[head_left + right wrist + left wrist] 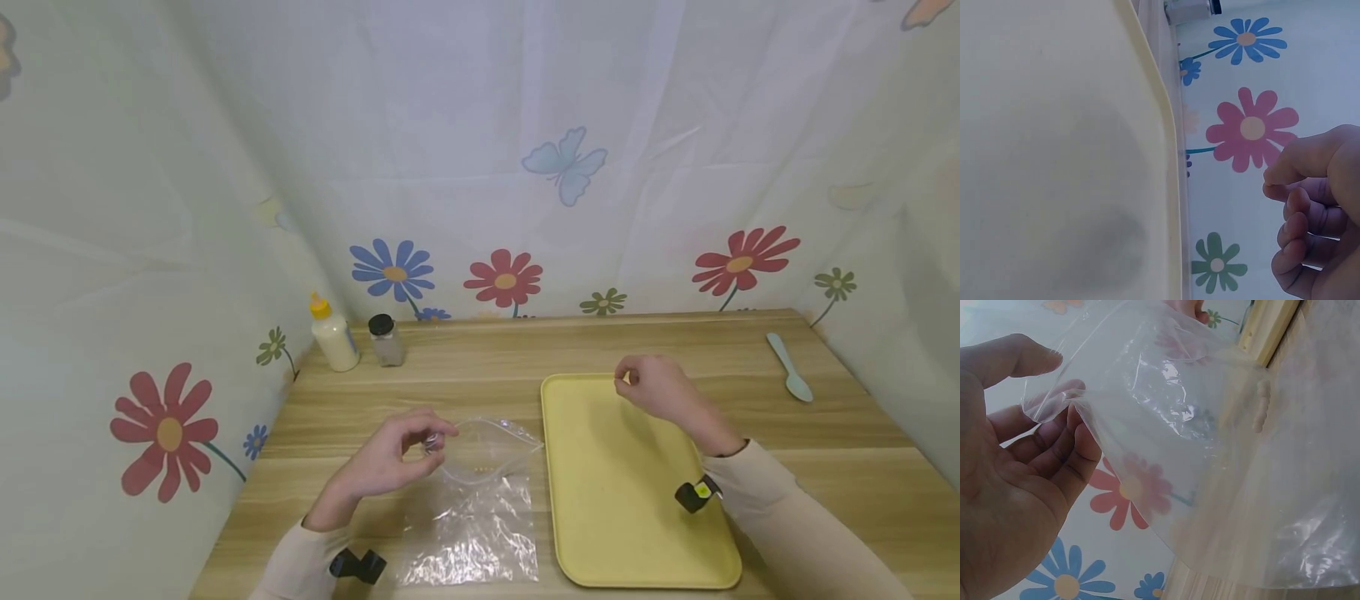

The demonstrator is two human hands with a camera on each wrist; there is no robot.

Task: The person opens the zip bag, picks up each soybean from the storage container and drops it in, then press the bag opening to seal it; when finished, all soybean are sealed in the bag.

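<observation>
A clear zip bag [472,525] lies on the table with its mouth spread apart. My left hand [397,454] holds the left edge of that mouth; in the left wrist view its curled fingers [1060,450] are at the plastic, the thumb a little apart. A short row of small pale yellow pieces [1261,406] shows at the bag. Over the far edge of the yellow tray [630,500], my right hand [656,387] hovers with curled fingers, thumb and forefinger tips together. Nothing can be made out between those tips [1269,181].
A white squeeze bottle [336,342] with a yellow cap and a small jar [387,346] with a black lid stand at the back left. A pale green spoon [787,367] lies at the back right. Flower-printed curtains [450,167] enclose the table [487,358].
</observation>
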